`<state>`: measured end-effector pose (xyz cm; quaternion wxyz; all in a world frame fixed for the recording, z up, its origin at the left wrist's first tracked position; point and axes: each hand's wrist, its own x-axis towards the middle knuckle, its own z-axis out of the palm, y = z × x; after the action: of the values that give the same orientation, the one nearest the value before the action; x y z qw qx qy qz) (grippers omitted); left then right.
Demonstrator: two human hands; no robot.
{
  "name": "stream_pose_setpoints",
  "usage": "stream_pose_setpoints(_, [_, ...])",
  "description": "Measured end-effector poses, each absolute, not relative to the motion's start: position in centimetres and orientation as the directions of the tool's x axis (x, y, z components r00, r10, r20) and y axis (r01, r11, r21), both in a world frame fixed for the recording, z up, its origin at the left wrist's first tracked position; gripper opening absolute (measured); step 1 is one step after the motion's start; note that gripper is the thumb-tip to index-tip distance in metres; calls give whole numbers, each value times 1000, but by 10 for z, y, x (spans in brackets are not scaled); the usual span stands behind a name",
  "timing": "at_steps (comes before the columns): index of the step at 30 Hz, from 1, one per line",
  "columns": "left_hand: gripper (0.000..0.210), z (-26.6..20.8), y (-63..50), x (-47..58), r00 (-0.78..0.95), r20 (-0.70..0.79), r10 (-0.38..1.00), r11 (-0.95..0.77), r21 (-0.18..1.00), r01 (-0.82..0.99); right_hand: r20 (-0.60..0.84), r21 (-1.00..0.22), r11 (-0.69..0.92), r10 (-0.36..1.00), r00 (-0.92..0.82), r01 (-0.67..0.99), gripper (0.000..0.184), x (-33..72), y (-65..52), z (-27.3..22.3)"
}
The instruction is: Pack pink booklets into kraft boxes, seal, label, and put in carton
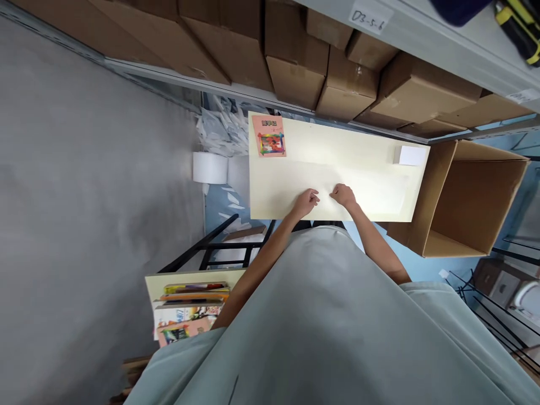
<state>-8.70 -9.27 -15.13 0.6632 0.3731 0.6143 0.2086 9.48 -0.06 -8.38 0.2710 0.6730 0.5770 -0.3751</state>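
Note:
Both hands are over the near half of a cream-coloured table, a short gap apart. The fingers of my left hand are curled inward, and anything they grip is too small or too clear to make out. Beside it, my right hand is closed with thumb and fingers together, its contents likewise hidden. A faint whitish patch lies on the tabletop just beyond them; I cannot tell whether it is clear film or glare. A pink booklet with a colourful cover rests at the far left corner. Toward the right end sits a small white stack.
An open cardboard box stands against the table's right end. Shelves with brown cartons run along the far side. White rolls and crumpled plastic bags are at the left. Several books lie on a side table behind my left arm.

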Motion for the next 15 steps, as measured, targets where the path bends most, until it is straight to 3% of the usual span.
stream_pose_setpoints(7, [19, -141, -76, -138, 27, -597, 802, 570, 778, 263, -807, -68, -91, 591, -1, 994, 17, 61, 28, -67])
stream_pose_setpoints(9, [21, -139, -58, -170, -131, -515, 847, 529, 795, 297, -750, -182, -73, 656, -90, 981, 22, 40, 44, -68])
stream_pose_setpoints(12, [25, -137, -25, -220, -412, -343, 844, 494, 795, 351, -583, -457, 4, 754, -303, 890, 30, -3, 68, -77])
stream_pose_setpoints(15, [25, -141, 6, -255, -533, -345, 773, 557, 771, 310, -427, -609, 139, 772, -470, 781, 43, -47, 81, -93])
